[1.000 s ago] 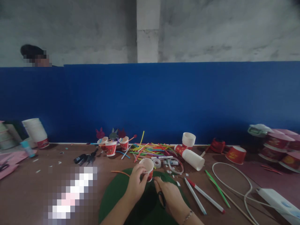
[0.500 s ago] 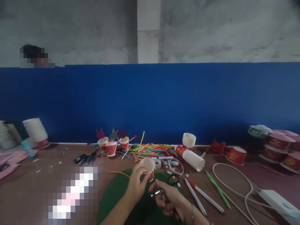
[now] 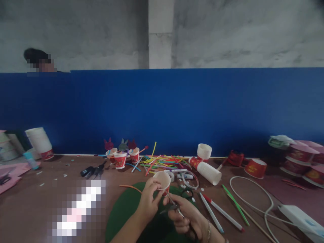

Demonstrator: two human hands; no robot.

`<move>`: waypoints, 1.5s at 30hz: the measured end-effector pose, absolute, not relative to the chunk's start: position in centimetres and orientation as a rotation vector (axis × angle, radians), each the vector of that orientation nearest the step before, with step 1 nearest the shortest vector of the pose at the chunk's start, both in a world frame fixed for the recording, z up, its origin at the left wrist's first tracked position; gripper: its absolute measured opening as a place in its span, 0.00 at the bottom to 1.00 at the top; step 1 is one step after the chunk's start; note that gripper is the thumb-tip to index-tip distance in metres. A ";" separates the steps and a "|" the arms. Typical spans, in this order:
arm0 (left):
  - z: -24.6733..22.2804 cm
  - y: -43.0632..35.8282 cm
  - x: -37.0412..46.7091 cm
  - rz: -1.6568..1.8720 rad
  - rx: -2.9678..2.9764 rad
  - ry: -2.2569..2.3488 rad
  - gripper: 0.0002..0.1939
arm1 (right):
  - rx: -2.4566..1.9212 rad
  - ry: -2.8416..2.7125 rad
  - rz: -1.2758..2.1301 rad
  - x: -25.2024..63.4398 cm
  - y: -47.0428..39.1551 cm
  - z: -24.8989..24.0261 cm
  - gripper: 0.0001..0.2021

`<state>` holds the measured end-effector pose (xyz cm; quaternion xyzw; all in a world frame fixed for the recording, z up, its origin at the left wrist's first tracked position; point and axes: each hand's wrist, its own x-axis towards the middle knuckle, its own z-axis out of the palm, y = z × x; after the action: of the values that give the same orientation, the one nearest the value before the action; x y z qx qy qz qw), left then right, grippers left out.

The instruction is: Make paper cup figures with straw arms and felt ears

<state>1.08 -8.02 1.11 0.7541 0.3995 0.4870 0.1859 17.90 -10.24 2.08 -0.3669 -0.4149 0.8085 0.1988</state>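
Observation:
My left hand [image 3: 150, 199] is closed around a paper cup [image 3: 164, 179], white inside with a red printed outside, its mouth tipped toward me. In my right hand [image 3: 184, 213] is a pair of scissors [image 3: 174, 207], gripped by the handles with the blades spread apart. One blade points up at the near side of the cup; whether it touches the wall I cannot tell. Both hands are over a round green mat [image 3: 126, 209]. Just beyond my right hand lies a black loop-shaped handle [image 3: 187, 193], its other end hidden.
Colourful straws [image 3: 164, 162] lie heaped behind the cup. Paper cups with animal cut-outs [image 3: 120, 160] stand left of them. A toppled cup stack [image 3: 209, 171], markers [image 3: 225, 215], a white cable [image 3: 250, 177] and a power strip [image 3: 301, 217] are to the right. Keys [image 3: 93, 171] lie left.
The cup in my left hand has moved slightly right, toward my right hand. The scissors have turned, and their blades have spread, one now pointing up at the cup.

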 end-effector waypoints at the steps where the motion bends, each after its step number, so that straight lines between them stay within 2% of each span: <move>1: 1.2 -8.1 1.1 1.361 2.141 1.118 0.07 | -0.986 -1.135 2.279 17.9 -10.2 2.0 0.18; 3: 1.3 -8.2 1.0 1.347 2.163 1.134 0.07 | -1.113 -1.226 2.096 17.7 -10.3 1.8 0.21; 5: 1.3 -8.2 1.0 1.332 2.171 1.164 0.06 | -1.320 -1.493 1.630 17.4 -10.5 1.4 0.22; 8: 1.2 -8.2 1.0 1.309 2.219 1.172 0.07 | -1.553 -1.867 0.811 17.0 -10.8 1.1 0.16; 10: 1.2 -8.3 0.9 1.341 2.247 1.157 0.07 | -1.651 -1.945 0.540 16.9 -10.9 1.3 0.13; 12: 1.1 -8.3 0.9 1.450 2.197 1.128 0.05 | -1.593 -1.932 0.604 16.9 -11.0 1.6 0.14; 13: 1.0 -8.2 0.9 1.514 2.127 1.103 0.10 | -1.514 -1.888 0.743 17.0 -11.0 1.9 0.16; 16: 0.2 -7.4 0.7 1.557 1.811 0.980 0.33 | -1.291 -1.569 1.389 17.4 -11.0 2.5 0.21; 17: -0.2 -7.1 0.7 1.503 1.707 0.940 0.36 | -1.219 -1.430 1.597 17.5 -11.0 2.6 0.21; 21: -1.4 -6.2 0.7 1.336 1.401 0.848 0.35 | -0.838 -1.109 2.064 18.0 -10.3 2.1 0.19; 25: -0.8 -6.7 0.9 1.385 1.328 0.763 0.40 | -0.681 -0.991 2.206 18.2 -9.6 1.2 0.18; 27: 0.0 -7.1 0.9 1.373 1.343 0.808 0.37 | -0.662 -0.988 2.246 18.3 -9.6 1.1 0.18; 30: 1.0 -7.6 0.7 1.321 1.405 0.928 0.26 | -0.780 -1.109 2.213 18.4 -9.8 1.2 0.19; 33: 1.3 -7.7 0.6 1.291 1.482 1.036 0.21 | -1.136 -1.335 1.944 18.4 -10.0 1.1 0.22; 35: 1.3 -7.8 0.7 1.281 1.543 1.099 0.19 | -1.402 -1.532 1.586 18.4 -10.0 0.8 0.22; 38: 1.1 -7.8 0.9 1.269 1.623 1.137 0.18 | -1.622 -1.864 0.892 18.5 -9.8 0.2 0.17; 40: 0.8 -7.7 1.1 1.258 1.617 1.102 0.22 | -1.658 -1.987 0.552 18.6 -9.7 -0.1 0.14; 42: 0.5 -7.6 1.1 1.267 1.598 1.042 0.31 | -1.625 -1.981 0.511 18.6 -9.6 -0.2 0.15; 45: 0.3 -7.7 0.9 1.300 1.632 0.902 0.39 | -1.516 -1.778 0.958 18.6 -9.5 0.2 0.19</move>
<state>0.91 -7.68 0.34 0.6513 0.3600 0.5187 0.4208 18.57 -9.54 0.19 -0.5720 -0.6708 0.3615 0.3034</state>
